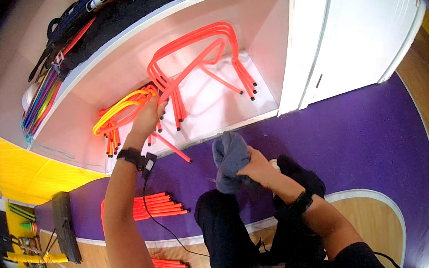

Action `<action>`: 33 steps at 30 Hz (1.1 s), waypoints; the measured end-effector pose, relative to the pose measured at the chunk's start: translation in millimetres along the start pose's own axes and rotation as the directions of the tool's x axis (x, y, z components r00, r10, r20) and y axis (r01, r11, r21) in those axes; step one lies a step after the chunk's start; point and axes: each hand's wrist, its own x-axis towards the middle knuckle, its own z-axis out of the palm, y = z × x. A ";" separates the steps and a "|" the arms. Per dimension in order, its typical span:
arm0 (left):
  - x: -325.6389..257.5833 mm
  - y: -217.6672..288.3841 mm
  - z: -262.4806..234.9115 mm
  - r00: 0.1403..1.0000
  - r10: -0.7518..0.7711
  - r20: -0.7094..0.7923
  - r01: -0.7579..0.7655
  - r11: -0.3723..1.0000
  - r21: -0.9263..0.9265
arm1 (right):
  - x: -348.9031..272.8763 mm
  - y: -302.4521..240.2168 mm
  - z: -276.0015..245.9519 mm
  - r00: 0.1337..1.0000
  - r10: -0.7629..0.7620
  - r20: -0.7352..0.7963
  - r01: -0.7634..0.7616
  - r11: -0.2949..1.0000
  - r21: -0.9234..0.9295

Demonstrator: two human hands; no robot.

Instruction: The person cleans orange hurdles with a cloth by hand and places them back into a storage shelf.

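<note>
Left hand grips orange hurdle — right hand, grey cloth.

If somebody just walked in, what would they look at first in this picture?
Probably the bright orange-red hurdles on the white shelf, with another hurdle tilted in the left grip. Next, perhaps the purple floor in front, and the blue-grey cloth in the right grip near the middle.

We hold an orange-red hurdle tilted at the low white shelf, one black-tipped leg jutting past its front edge, and a grey-blue cloth, crumpled, above the purple floor
</note>
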 end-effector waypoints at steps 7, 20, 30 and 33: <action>99.2 -81.9 13.1 0.982 0.168 -0.083 -0.102 0.852 0.514 | -0.9 -29.2 8.6 0.982 0.082 0.173 -0.133 0.940 0.314; 152.3 -164.7 62.1 0.993 -0.114 -0.010 0.107 0.895 0.433 | 40.2 -22.4 -6.8 0.998 0.051 0.021 -0.054 0.989 0.140; 187.3 -222.5 73.3 0.999 -0.002 -0.033 0.015 0.907 0.420 | 68.1 -34.1 -5.7 0.987 0.149 0.052 -0.153 0.985 0.078; 198.7 -208.4 75.6 0.995 0.034 -0.089 0.001 0.928 0.373 | 73.6 -36.9 -5.0 0.981 0.192 0.039 -0.194 0.979 0.053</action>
